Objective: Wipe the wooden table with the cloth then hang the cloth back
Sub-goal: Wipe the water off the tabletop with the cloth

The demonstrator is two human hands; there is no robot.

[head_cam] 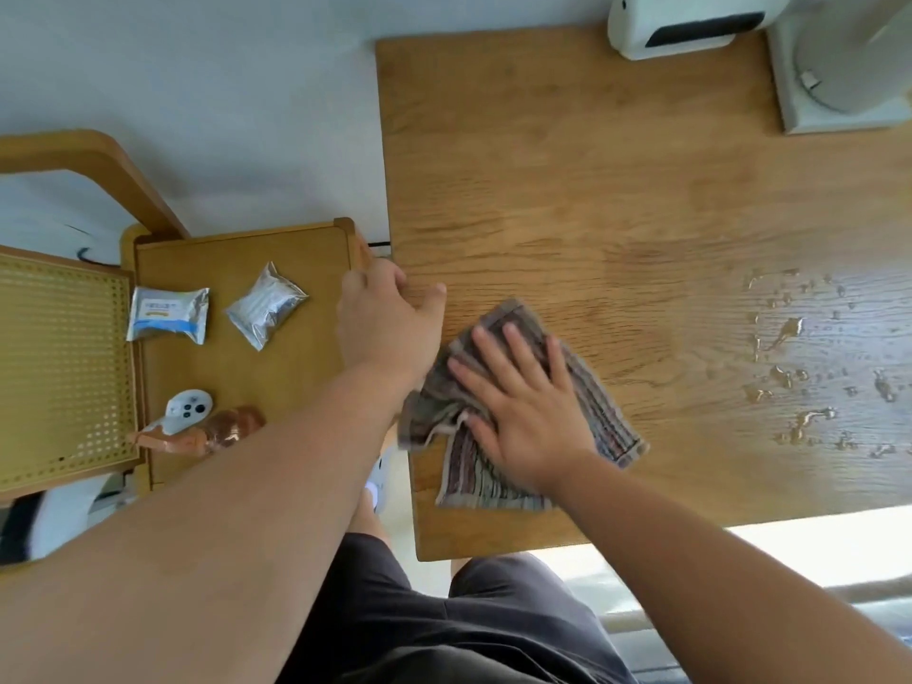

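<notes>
A striped grey-brown cloth point(599, 412) lies crumpled near the left front of the wooden table point(617, 190). My right hand point(518, 402) presses flat on the cloth with fingers spread. My left hand point(390, 323) grips the table's left edge, thumb on top. Water droplets point(794, 367) are scattered over the table's right side, well apart from the cloth.
A white device point(681, 22) and a white fan base point(849, 76) stand at the table's far edge. Left of the table a smaller wooden stand point(296, 377) holds two foil packets point(168, 314), a white controller point(185, 409) and a wrapped snack point(217, 431). A cane chair seat point(59, 372) is far left.
</notes>
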